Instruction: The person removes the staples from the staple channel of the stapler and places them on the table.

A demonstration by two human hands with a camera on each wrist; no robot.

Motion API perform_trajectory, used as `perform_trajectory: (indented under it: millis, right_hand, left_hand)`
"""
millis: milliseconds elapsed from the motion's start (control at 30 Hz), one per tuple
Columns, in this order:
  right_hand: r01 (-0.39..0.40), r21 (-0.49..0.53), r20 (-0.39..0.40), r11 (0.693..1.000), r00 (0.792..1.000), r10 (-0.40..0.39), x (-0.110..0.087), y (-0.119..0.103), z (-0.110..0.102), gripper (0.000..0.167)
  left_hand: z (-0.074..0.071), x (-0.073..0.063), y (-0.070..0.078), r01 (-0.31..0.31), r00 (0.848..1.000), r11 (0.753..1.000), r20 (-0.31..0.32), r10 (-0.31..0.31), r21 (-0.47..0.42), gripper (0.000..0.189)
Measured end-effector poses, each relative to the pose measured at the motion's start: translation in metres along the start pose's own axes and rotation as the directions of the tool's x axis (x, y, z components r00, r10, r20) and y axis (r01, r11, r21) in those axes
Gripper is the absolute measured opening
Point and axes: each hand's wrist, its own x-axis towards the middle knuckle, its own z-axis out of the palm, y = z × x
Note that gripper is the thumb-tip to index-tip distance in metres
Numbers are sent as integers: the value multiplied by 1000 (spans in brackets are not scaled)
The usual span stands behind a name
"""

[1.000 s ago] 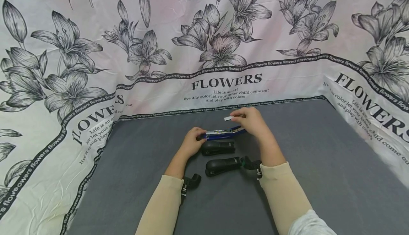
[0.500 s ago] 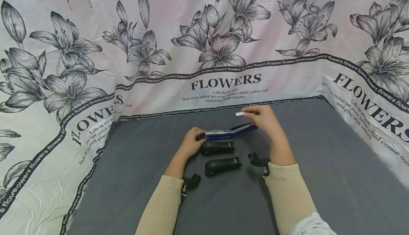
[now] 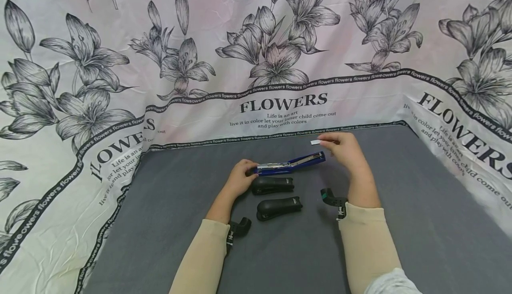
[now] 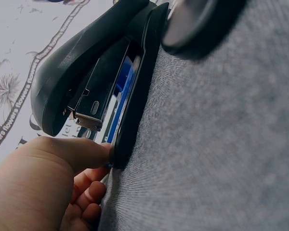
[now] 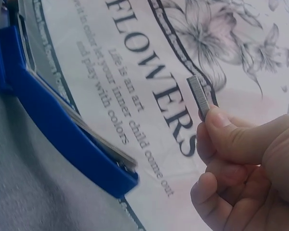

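Note:
A blue stapler [image 3: 274, 169] lies opened out on the grey cloth, its top arm swung back to the right. My left hand [image 3: 241, 177] pinches the left end of it between thumb and fingers; in the left wrist view a black stapler [image 4: 86, 72] largely covers the blue one. My right hand [image 3: 342, 149] pinches a short strip of staples [image 5: 198, 94] between thumb and forefinger, held up just right of the blue stapler's raised arm [image 5: 72, 130]. The other right fingers curl loosely below.
In front of the blue stapler lie a black stapler [image 3: 273, 185] and, nearer, a second black stapler [image 3: 279, 208], both closed. A flower-print cloth [image 3: 280, 107] hangs along the back and sides of the grey surface [image 3: 400, 187].
My right hand has moved right with the strip of staples, off the blue stapler's raised arm, which now shows fully and reaches further right. My left hand has stayed in place.

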Motion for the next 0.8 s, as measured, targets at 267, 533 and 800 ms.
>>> perform_trajectory:
  millis: [267,533,800]
  right_hand:
    - [-36,-18,-17,999,999,36,-3,16,-14,31]
    - [-98,-26,-19,995,995,97,-5,29,-23,34]
    - [-141,-54,1,989,990,141,-6,47,-29,33]
  left_hand:
    - [1,1,-2,-2,1000,1000,0,2,-1,34]
    - [1,1,-2,8,1000,1000,4,-8,0,34]
    - [1,2,-2,6,1000,1000,4,-6,12,34]
